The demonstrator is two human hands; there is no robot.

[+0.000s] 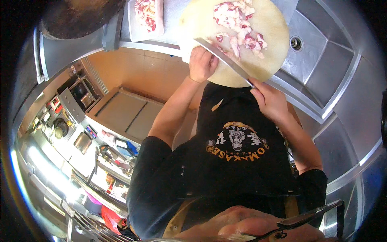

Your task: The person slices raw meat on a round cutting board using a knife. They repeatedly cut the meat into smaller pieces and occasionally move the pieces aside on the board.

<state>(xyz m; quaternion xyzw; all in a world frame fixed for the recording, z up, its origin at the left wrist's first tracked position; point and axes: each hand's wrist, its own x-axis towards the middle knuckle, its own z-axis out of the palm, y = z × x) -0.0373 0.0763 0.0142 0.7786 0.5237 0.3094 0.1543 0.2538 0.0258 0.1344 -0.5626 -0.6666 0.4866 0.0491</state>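
Note:
My right hand [268, 99] grips the handle of a kitchen knife [227, 61], its broad blade slanting across the near left part of a round, pale cutting board [274, 28]. Close behind the blade, my left hand [202, 63] rests at the board's near left edge with its fingers curled in. What those fingers hold, if anything, is hidden. Beyond the blade lie cut pieces of raw meat [242, 24], red with pale fat or skin, spread from the board's middle to its far side. A few pieces sit right beside the blade.
A white tray [147, 37] with more cut raw meat stands left of the board on the metal counter. To the right is a steel sink [310, 60] with a drain. A large dark wok-like pan [76, 18] is at the far left. Cluttered shelves [88, 141] stand lower left.

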